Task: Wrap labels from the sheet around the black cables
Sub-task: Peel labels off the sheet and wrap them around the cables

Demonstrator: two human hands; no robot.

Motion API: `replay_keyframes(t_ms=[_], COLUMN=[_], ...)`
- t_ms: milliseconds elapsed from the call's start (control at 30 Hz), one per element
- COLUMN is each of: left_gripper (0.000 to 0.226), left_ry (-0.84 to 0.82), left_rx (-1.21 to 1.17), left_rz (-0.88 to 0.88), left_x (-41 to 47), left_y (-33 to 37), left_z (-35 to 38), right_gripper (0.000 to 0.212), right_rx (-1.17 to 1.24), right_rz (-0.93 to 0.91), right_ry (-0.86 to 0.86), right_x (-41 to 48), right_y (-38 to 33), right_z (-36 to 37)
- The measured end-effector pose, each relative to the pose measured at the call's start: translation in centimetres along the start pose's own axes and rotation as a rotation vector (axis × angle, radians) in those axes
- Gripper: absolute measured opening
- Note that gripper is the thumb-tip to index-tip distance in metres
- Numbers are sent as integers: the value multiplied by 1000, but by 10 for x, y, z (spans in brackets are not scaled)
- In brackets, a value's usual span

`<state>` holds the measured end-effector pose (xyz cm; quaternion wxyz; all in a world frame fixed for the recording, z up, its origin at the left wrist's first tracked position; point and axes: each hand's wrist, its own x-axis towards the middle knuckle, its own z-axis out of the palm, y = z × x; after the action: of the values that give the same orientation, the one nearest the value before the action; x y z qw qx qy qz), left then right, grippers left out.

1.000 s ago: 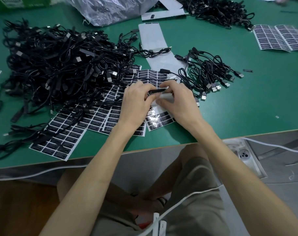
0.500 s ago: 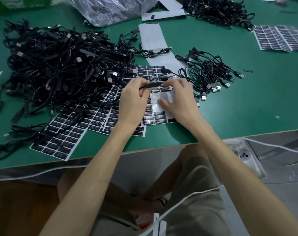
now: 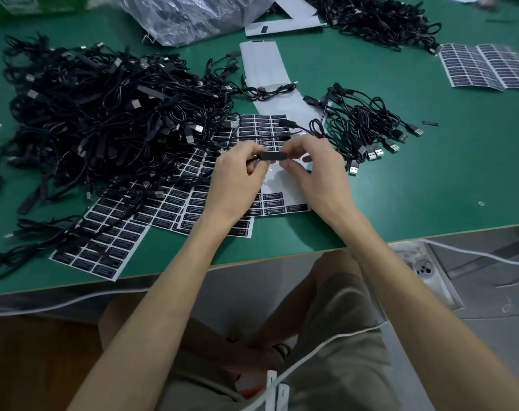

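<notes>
A single view, worn on the person's head, looks forward and steeply down across the green table [image 3: 400, 203]. It sits close: both bare forearms rise from the bottom edge, and the left hand [image 3: 234, 185] and right hand [image 3: 317, 179] meet on a black cable [image 3: 273, 156] just above the middle of the frame. The wide lens bows the table's near edge, which slants up to the right. Below that edge the view takes in the person's shorts [image 3: 341, 336] and a white power strip [image 3: 424, 271] on the floor. The cable heap [image 3: 98, 120] fills the left, and the clear plastic bag [image 3: 193, 16] marks the far top edge.
</notes>
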<state>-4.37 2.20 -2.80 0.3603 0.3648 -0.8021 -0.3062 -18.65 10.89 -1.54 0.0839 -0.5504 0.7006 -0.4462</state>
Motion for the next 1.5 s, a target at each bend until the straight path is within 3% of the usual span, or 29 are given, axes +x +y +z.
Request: replay_keyframes(t_ms=[167,400,600,933,1200,1500], left_gripper=[13,6,27,22,25,19], left_ry=[-2,59,-39,-29,-34,-62], left_rx=[-63,-176,-214,-8,-90,-24], left_rz=[-47,-105,-123,-36,-21,0], left_x=[0,1,2,2,0,-3], left_y=[2,4,5,2,3,7], left_z=[-1,-3,-4,-4,-3,-3], right_gripper=[4,14,18,18,14,14], right_rx=[-42,67,203,245,151,100], right_rz=[-2,127,179,175,167,195], right_ry=[6,50,45,40,-14,-77], right_x=[1,3,3,2,1,3], right_y=[0,4,5,3,3,5], right_z=[1,-1,-4,-3,2,3])
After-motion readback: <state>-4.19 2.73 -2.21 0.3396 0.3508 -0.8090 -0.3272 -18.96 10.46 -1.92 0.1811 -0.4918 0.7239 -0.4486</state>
